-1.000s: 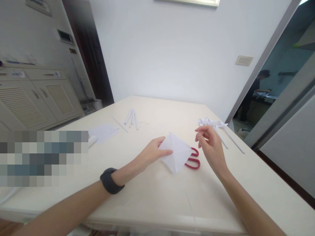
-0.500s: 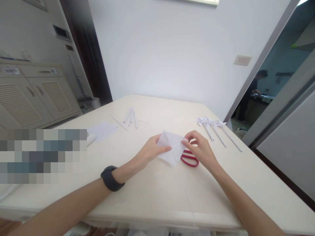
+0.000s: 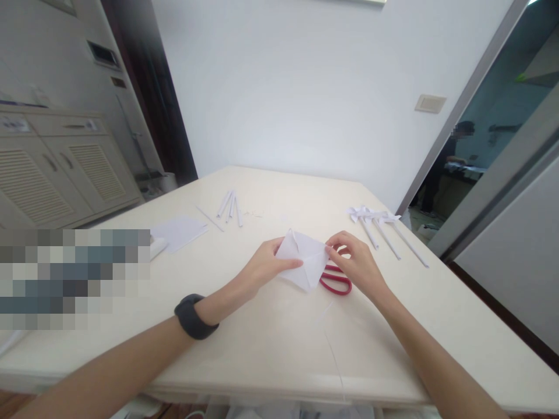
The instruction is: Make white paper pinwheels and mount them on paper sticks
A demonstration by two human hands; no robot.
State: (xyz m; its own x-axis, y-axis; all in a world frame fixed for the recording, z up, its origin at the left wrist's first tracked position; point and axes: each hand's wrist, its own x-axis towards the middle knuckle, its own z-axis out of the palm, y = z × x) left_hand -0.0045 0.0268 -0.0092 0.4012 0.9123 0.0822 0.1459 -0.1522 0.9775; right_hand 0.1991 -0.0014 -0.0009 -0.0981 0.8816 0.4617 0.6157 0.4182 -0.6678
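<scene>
Paper, white and creased, is held near the centre of the head view, the left hand pinching it at nine o'clock and the right hand pinching its three o'clock corner. From there, red-handled scissors lie just beside at four, pinwheels at two, rolled sticks at ten.

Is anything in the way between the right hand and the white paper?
No, nothing visible: the right hand pinches the white paper at its right corner, and the left hand holds its left side. The red handles show past its lower right edge.
</scene>
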